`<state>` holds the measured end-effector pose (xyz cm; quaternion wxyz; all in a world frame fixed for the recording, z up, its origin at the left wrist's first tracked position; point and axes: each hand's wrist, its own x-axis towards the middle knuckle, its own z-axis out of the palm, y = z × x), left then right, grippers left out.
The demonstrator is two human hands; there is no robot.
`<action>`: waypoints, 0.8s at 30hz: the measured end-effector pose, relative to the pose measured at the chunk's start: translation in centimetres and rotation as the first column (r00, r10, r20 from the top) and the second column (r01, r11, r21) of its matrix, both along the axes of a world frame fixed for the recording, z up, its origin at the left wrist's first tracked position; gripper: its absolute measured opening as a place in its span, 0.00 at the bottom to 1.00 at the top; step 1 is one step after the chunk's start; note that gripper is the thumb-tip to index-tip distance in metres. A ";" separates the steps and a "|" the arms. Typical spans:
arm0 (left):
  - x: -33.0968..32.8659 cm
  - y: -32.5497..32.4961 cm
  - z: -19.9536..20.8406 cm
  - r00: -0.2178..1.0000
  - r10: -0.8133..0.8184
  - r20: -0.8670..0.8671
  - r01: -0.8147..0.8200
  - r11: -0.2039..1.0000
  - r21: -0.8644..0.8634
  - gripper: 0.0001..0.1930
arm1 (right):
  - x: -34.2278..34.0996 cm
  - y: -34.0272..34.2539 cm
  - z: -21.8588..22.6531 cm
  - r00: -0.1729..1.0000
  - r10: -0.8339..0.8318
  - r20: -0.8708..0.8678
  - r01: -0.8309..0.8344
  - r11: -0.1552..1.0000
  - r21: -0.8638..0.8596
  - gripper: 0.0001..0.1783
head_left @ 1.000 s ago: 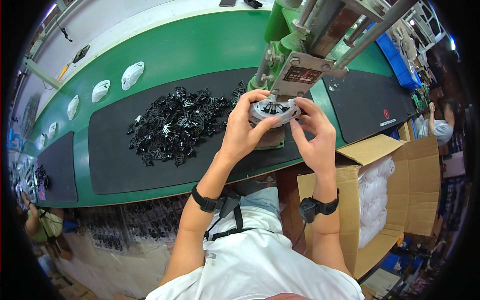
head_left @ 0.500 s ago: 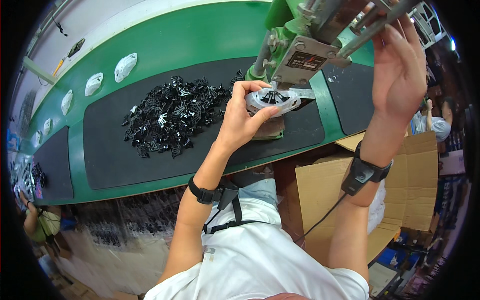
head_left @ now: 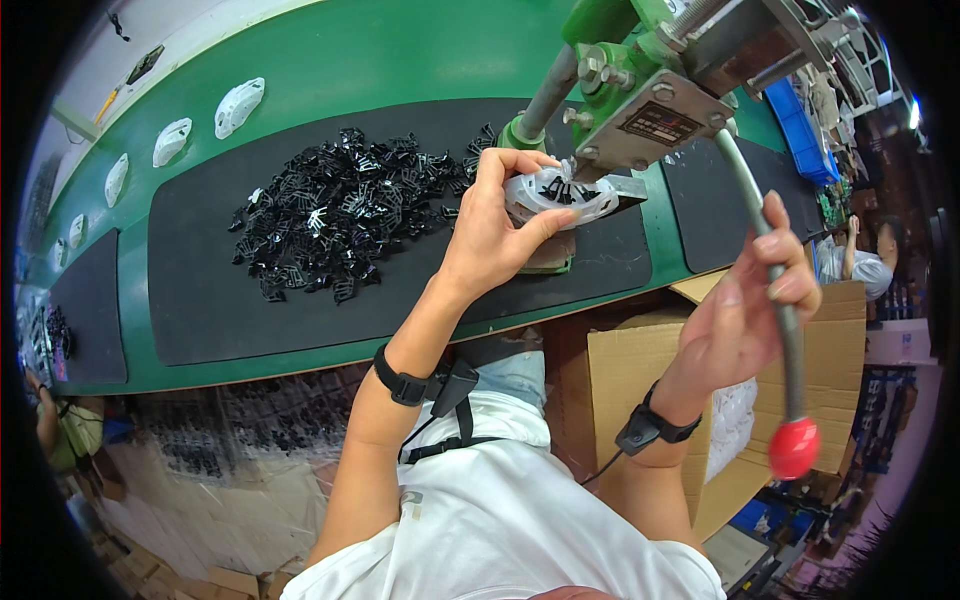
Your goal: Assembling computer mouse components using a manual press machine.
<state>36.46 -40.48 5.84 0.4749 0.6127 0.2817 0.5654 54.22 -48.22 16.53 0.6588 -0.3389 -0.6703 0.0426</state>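
one see-through white shell (head_left: 593, 209) sits just beneath the metal head of a green press (head_left: 600, 85), black pieces (head_left: 561, 187) inside it. from my remote post i have my left hand (head_left: 490, 220) pinching the shell's left end, thumb on the near rim, fingers at the far side, the gap no wider than the shell; the pinch probably steadies it against slipping. my right hand (head_left: 745, 310), well apart, is half curled, fingers hooked on a gray lever (head_left: 791, 350) above its red knob (head_left: 795, 448), thumb standing off; how firmly it grips i cannot tell. the press's bolted plate (head_left: 655, 125) overhangs the shell, hiding part of its far side. left of my left hand, a heap of black clips (head_left: 330, 215) covers part of a dark mat (head_left: 210, 290), presumably for easy reach; farther left, white shells (head_left: 239, 107) line the green table (head_left: 420, 60). below my right hand, a cardboard box (head_left: 640, 370) holds white contents (head_left: 733, 425).
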 end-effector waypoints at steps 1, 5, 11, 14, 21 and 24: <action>0.1 0.0 0.1 1.000 0.001 0.004 -0.001 1.000 -0.003 0.26 | 0.1 -0.3 -0.7 1.000 0.001 0.004 -0.001 1.000 -0.003 0.22; 0.3 0.0 0.0 1.000 0.003 0.009 -0.002 1.000 -0.014 0.26 | 0.2 -0.9 -2.9 0.987 -0.121 0.109 0.125 0.992 -0.033 0.22; 0.4 -0.2 0.0 0.999 0.026 0.031 -0.026 1.000 -0.002 0.25 | 0.1 0.3 -6.6 0.937 -0.246 0.246 0.222 0.968 0.120 0.22; 0.2 0.0 -0.3 0.998 0.065 -0.004 -0.065 0.998 0.013 0.25 | 0.2 0.2 -6.0 0.934 -0.235 0.271 0.211 0.971 0.116 0.23; -1.2 -0.8 1.3 0.995 0.030 -0.095 -0.026 0.999 0.042 0.22 | 0.4 3.8 7.2 0.997 0.078 -0.027 -0.080 0.993 -0.082 0.28; -2.6 -0.8 0.7 0.996 0.005 -0.087 0.008 0.990 0.141 0.21 | 4.2 8.8 10.9 0.965 0.257 0.043 -0.212 0.872 -0.441 0.29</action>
